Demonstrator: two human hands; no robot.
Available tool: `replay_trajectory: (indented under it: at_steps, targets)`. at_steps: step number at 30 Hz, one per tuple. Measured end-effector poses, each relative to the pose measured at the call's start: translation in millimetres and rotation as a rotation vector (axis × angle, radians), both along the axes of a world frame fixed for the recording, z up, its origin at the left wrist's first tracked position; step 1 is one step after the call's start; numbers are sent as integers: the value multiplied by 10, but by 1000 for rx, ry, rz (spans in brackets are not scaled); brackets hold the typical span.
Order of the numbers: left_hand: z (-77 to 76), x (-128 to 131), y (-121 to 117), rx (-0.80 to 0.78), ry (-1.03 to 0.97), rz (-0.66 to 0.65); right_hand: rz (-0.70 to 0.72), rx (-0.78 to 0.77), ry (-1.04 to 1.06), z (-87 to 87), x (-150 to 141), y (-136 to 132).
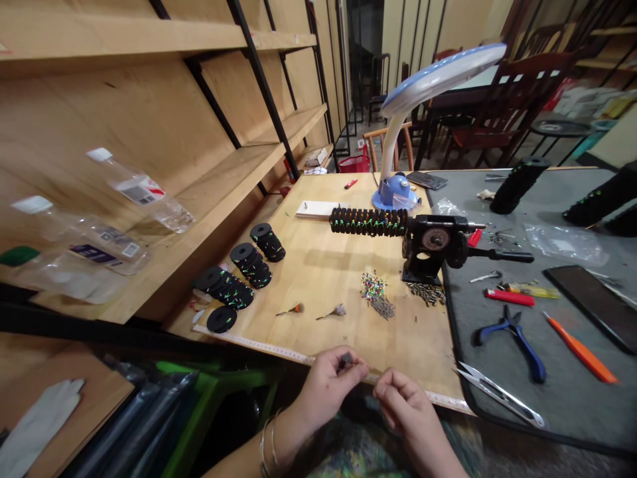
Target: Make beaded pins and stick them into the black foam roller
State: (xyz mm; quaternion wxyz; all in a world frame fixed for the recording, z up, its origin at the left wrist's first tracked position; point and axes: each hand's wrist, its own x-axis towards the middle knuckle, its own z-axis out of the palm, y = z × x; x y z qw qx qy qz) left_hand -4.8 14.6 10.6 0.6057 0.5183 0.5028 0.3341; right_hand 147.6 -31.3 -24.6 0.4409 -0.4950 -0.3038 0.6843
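Note:
My left hand (328, 385) is closed at the table's front edge, with a small dark grey piece (346, 359) showing between its fingers; its kind is too small to tell. Close by on the right, my right hand (405, 405) pinches thumb against forefinger, and anything between them cannot be made out. Beyond the hands lie two small feather-like tufts with thin stems, an orange-tipped tuft (297, 308) and a grey tuft (338, 311). A pile of tiny coloured beads on metal pins (374, 289) is farther right. Behind it stands a black hand-crank winder (432, 242) carrying a row of black spools (368, 221).
Stacked black foam spools (251, 264) stand at the left. On the grey mat (462, 318) lie blue pliers (512, 335), thread snips (500, 393), an orange tool (580, 348) and a phone (592, 302). A desk lamp (395, 189) is behind; plastic bottles (142, 192) are on the shelf.

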Motion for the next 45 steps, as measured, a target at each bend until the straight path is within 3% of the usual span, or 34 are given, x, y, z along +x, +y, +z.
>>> replay_trajectory:
  at_steps: [8, 15, 21, 27, 35, 45]
  targets:
    - [50, -29, 10, 10, 7, 14, 22, -15, -24, 77, 15, 35]
    - [-105, -64, -32, -203, -197, 162, -51, -26, 76, 28, 6, 27]
    - [-145, -32, -92, -242, -206, 103, -52, -37, 161, -5, -20, 21]
    - [-56, 13, -51, -128, -108, 45, -61, -52, 180, -20, 1, 2]
    - [-81, 11, -8, -34, 7, 62, -38, -35, 91, 41, 14, 29]
    - [-99, 94, -1, -73, 3, 33, -7, -34, 78, 47, -8, 30]
